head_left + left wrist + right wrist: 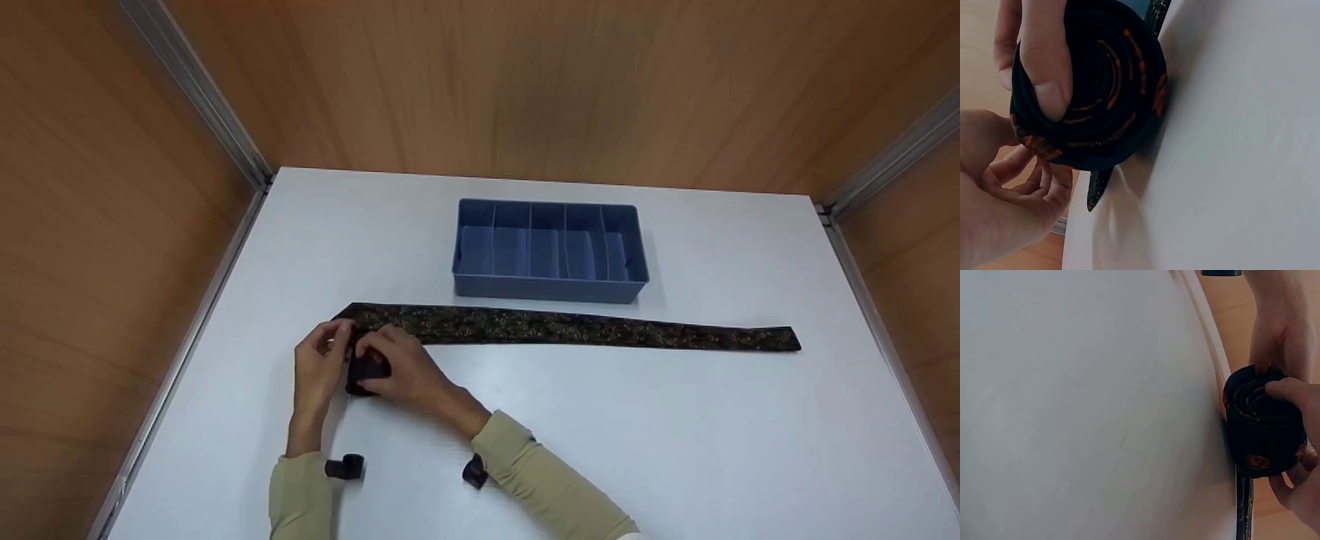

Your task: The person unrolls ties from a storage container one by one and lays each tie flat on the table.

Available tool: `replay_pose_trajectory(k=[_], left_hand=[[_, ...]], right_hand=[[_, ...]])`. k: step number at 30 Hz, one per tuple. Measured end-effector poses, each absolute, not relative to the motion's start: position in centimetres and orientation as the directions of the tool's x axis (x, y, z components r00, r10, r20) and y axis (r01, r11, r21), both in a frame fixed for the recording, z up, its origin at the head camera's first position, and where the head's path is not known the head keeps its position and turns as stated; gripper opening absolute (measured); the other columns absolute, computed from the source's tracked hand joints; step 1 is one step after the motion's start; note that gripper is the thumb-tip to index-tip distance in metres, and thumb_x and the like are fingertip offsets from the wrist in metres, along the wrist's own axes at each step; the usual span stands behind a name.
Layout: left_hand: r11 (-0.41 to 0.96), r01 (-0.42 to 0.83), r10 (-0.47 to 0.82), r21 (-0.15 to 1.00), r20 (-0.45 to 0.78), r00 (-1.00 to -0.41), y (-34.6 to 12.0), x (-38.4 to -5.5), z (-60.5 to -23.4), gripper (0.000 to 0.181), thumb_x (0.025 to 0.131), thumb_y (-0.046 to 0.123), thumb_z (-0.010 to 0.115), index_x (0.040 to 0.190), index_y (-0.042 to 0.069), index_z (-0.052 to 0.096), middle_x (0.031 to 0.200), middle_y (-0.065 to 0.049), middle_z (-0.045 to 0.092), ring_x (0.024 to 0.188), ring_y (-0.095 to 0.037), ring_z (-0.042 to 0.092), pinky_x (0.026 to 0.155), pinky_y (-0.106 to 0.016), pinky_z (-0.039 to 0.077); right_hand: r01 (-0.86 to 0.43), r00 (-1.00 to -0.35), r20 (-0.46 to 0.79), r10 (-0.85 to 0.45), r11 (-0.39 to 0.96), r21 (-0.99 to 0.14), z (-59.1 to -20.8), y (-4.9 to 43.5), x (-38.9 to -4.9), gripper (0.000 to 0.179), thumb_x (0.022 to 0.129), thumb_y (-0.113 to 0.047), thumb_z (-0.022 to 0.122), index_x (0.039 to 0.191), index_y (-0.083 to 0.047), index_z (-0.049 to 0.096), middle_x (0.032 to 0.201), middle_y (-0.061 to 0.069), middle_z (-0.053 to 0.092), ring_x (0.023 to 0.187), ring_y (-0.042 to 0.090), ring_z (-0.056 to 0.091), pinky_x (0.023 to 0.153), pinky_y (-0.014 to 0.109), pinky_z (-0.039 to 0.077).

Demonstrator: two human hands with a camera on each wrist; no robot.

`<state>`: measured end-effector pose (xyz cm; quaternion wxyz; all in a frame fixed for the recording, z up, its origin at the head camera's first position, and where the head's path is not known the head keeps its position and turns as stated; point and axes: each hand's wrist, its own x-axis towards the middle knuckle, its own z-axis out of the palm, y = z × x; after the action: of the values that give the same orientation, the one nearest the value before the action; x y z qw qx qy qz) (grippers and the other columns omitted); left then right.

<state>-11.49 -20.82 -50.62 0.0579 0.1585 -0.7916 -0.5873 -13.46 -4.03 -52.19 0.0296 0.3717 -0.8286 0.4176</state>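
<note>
White tabletop: right fingers curl around rolled cloth, left fingers alongside.

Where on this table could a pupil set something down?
Bare white table: right of the blue tray, behind the patterned strip; left of the tray; front right, between the strip and right sleeve. Crowded: the strip's left end, where left hand and right hand meet at the rolled cloth.

The counter is white and flat. A blue box with five parts sits just above the frame's middle. Below it lies a long, dark, flowery strip.
</note>
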Motion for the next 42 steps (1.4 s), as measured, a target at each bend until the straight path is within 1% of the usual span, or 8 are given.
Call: replay_pose_trajectory(k=[4,12,20,23,28,35,38,42], left_hand=[[0.275,-0.158,-0.343,0.948,-0.057,-0.937,-21.0,-10.8,-51.0,0.036,0.107,0.030,0.058,0.122,0.000,0.069,0.117,-0.017,0.066,0.092,-0.016,0.060,0.074,-0.015,0.049],[0.222,-0.181,-0.394,0.958,-0.081,-0.915,-21.4,-9.6,-51.1,0.039,0.107,0.031,0.056,0.126,-0.003,0.064,0.118,-0.021,0.067,0.091,-0.007,0.063,0.077,-0.016,0.051],[0.231,-0.217,-0.411,0.948,-0.107,-0.905,-21.6,-8.1,-51.2,0.038,0.106,0.031,0.060,0.126,-0.001,0.065,0.116,-0.017,0.067,0.094,-0.009,0.061,0.077,-0.015,0.049],[0.234,-0.231,-0.404,0.944,-0.121,-0.907,-21.7,-7.8,-51.3,0.040,0.105,0.035,0.061,0.126,0.001,0.065,0.117,-0.015,0.066,0.096,-0.009,0.060,0.078,-0.015,0.048],[0.230,-0.236,-0.378,0.944,-0.137,-0.915,-21.9,-7.3,-51.5,0.044,0.101,0.042,0.066,0.125,0.005,0.066,0.118,-0.014,0.065,0.100,-0.014,0.059,0.081,-0.017,0.049],[0.222,-0.212,-0.358,0.952,-0.123,-0.926,-22.1,-6.9,-51.7,0.039,0.099,0.035,0.071,0.125,0.005,0.067,0.117,-0.012,0.064,0.101,-0.016,0.059,0.080,-0.019,0.050],[0.241,-0.199,-0.375,0.950,-0.097,-0.922,-22.1,-6.9,-51.8,0.037,0.100,0.034,0.070,0.122,0.004,0.068,0.113,-0.012,0.065,0.099,-0.016,0.059,0.079,-0.019,0.050],[0.291,-0.195,-0.412,0.937,-0.061,-0.909,-22.0,-6.9,-51.6,0.037,0.103,0.035,0.065,0.119,0.003,0.069,0.110,-0.013,0.068,0.095,-0.013,0.060,0.079,-0.016,0.047]], right_hand=[[-0.651,-0.719,0.360,-0.595,0.392,-0.650,-52.1,-4.6,-13.5,0.034,0.086,-0.017,0.085,0.114,-0.012,0.066,0.109,0.003,0.061,0.101,0.015,0.057,0.092,0.022,0.046],[-0.671,-0.711,0.365,-0.601,0.423,-0.610,-52.1,-5.8,-13.7,0.034,0.085,-0.017,0.084,0.114,-0.015,0.068,0.109,0.001,0.062,0.099,0.012,0.056,0.091,0.022,0.045],[-0.660,-0.715,0.325,-0.619,0.443,-0.607,-51.6,-6.3,-13.8,0.034,0.084,-0.018,0.085,0.114,-0.014,0.069,0.107,0.001,0.062,0.098,0.012,0.056,0.091,0.022,0.044],[-0.649,-0.721,0.306,-0.622,0.451,-0.613,-51.3,-6.5,-14.0,0.034,0.083,-0.018,0.086,0.114,-0.014,0.071,0.105,0.001,0.063,0.096,0.013,0.056,0.090,0.022,0.045],[-0.669,-0.709,0.302,-0.638,0.470,-0.576,-51.2,-6.7,-14.3,0.038,0.084,-0.021,0.085,0.118,-0.013,0.072,0.105,0.001,0.064,0.095,0.013,0.058,0.088,0.023,0.046],[-0.668,-0.708,0.308,-0.635,0.462,-0.583,-51.3,-6.8,-14.4,0.037,0.084,-0.020,0.085,0.117,-0.013,0.072,0.102,0.002,0.064,0.093,0.012,0.057,0.085,0.021,0.046],[-0.669,-0.707,0.305,-0.638,0.463,-0.581,-51.1,-6.9,-14.4,0.038,0.084,-0.021,0.086,0.118,-0.012,0.072,0.103,0.002,0.065,0.094,0.014,0.059,0.086,0.022,0.047],[-0.679,-0.701,0.297,-0.649,0.480,-0.555,-50.9,-7.0,-14.5,0.045,0.082,-0.022,0.087,0.122,-0.011,0.070,0.107,0.004,0.067,0.096,0.014,0.061,0.087,0.022,0.048]])
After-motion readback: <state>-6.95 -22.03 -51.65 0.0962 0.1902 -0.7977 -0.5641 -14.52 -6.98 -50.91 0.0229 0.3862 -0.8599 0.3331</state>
